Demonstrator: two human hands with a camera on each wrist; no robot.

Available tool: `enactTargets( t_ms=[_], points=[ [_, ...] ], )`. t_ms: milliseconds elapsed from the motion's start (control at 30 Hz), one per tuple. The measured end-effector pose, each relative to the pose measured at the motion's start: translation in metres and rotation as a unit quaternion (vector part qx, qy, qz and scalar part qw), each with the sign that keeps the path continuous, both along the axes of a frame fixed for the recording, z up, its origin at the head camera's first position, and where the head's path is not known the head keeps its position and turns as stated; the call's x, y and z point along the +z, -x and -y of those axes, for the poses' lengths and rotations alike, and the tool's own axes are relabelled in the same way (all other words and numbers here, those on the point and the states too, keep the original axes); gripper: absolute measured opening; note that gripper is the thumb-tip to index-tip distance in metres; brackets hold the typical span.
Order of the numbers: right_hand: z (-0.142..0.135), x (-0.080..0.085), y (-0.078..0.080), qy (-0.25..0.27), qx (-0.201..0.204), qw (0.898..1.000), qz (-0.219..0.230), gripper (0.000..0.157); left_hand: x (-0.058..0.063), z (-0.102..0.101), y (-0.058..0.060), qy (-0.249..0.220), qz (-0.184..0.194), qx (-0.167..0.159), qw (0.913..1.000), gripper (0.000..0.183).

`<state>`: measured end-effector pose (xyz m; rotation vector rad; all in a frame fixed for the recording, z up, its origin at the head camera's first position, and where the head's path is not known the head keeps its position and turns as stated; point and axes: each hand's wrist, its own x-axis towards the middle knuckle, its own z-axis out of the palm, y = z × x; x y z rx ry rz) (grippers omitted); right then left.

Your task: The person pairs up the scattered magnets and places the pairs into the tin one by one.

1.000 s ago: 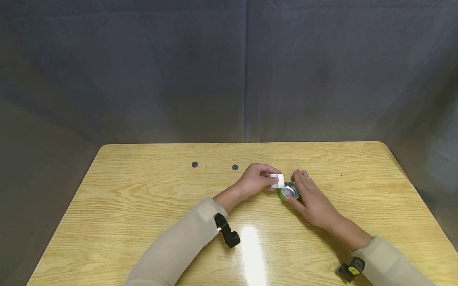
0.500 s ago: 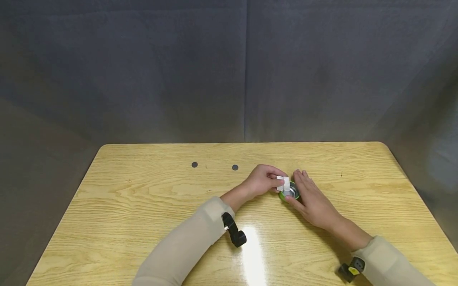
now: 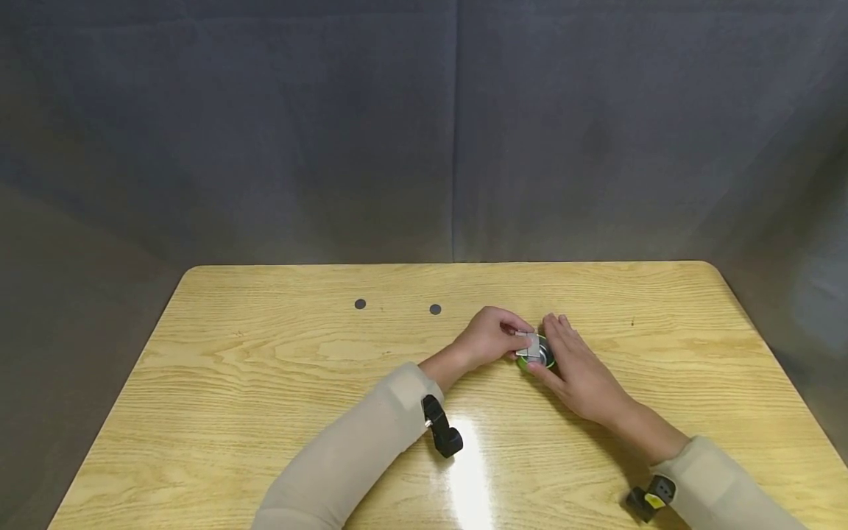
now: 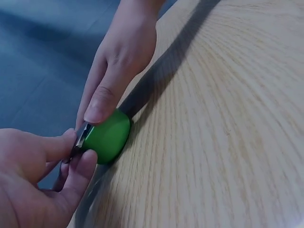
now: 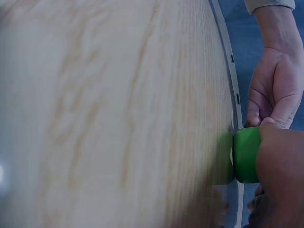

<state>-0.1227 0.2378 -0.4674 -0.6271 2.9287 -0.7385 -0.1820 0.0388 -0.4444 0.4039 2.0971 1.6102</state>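
Note:
My left hand (image 3: pixel 486 340) pinches a small flat silvery square (image 3: pixel 534 347) between thumb and fingers; a seam runs across its face. It overlaps the left part of a small round bowl (image 4: pixel 108 137), green outside and shiny metal inside, which stands on the table. In the left wrist view, the square shows edge-on as a thin dark strip right at the bowl's rim. My right hand (image 3: pixel 586 379) holds the bowl from the right, thumb on the near side and long fingers stretched along the far side. In the right wrist view, this hand covers part of the bowl's green wall.
Two dark coin-like discs, one at the left (image 3: pixel 361 304) and one nearer my left hand (image 3: pixel 435 309), lie toward the back of the wooden table (image 3: pixel 265 412). A dark grey curtain (image 3: pixel 331 147) stands behind the table's rear edge.
My left hand has moved right and slightly nearer with the silvery square, from the bowl's left edge to over it. The square's face looks darker now. My right hand and the bowl stay put.

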Motion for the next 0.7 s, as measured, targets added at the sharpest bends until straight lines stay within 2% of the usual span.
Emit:
enactTargets(
  t_ms=[200, 367, 467, 700],
  points=[
    [0.0, 0.0, -0.001, -0.001, 0.0, 1.0, 0.004, 0.083, -0.003, -0.002, 0.002, 0.006, 0.02, -0.003, 0.9998, 0.023],
    [0.0, 0.001, 0.0, -0.001, -0.001, 1.0, 0.004, 0.083, -0.007, -0.004, 0.005, 0.003, 0.016, 0.018, 0.9997, 0.024],
    [0.0, 0.001, 0.0, -0.001, -0.003, 1.0, 0.007, 0.083, -0.01, -0.005, 0.005, 0.007, 0.008, 0.032, 0.9994, 0.023],
    [-0.001, 0.0, -0.001, 0.005, -0.003, 1.0, 0.006, 0.083, -0.013, -0.01, 0.002, 0.011, -0.038, 0.041, 0.9984, 0.012]
  ],
)
